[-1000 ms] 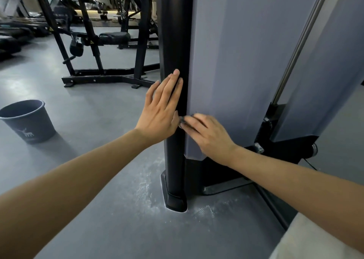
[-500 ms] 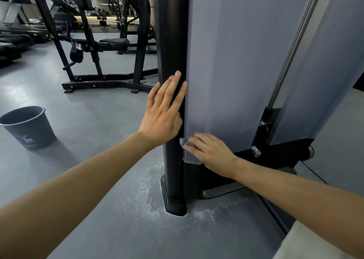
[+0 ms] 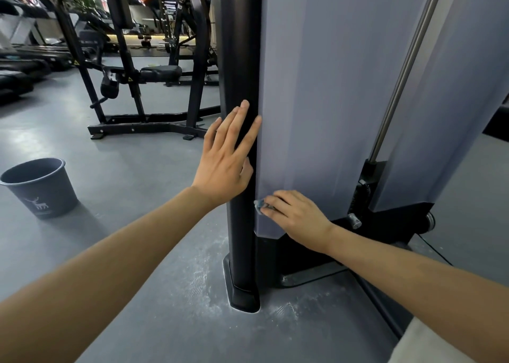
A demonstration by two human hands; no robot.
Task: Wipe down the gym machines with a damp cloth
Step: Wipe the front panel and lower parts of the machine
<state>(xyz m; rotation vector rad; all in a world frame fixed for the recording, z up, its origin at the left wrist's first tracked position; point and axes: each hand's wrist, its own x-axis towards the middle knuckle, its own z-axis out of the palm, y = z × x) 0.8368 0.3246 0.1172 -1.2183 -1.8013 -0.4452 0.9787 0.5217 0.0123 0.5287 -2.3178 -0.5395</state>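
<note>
Grey plastic panel (image 3: 325, 87), tall and smooth, forms the near face of the machine; a black upright post (image 3: 239, 59) stands touching its left edge.

Cloth (image 3: 258, 206): only a small blue-grey corner shows, poking out left of the right hand (image 3: 296, 215). It lies on the panel just above the panel's bottom edge, hard by the seam with the post.

Right hand: fingers bent down over the cloth, bunching it and pressing it to the panel. We cannot tell how much cloth sits under the palm.

Left hand (image 3: 224, 167): holds nothing. Its fingers (image 3: 249, 133) are straight and slightly spread, laid flat on the post, higher up than the right hand.

Key relation, as we judge it: the panel's long axis runs vertically, and the cloth sits at its low end. Nearly all the panel lies up and to the right of the fingers, so a next stroke would go upward or rightward. The right hand holds the cloth; the left only braces.

Also noted: a chrome rod (image 3: 405, 67) right of the panel, and a dark bucket (image 3: 44, 194) on the floor far left, well apart from both hands.
</note>
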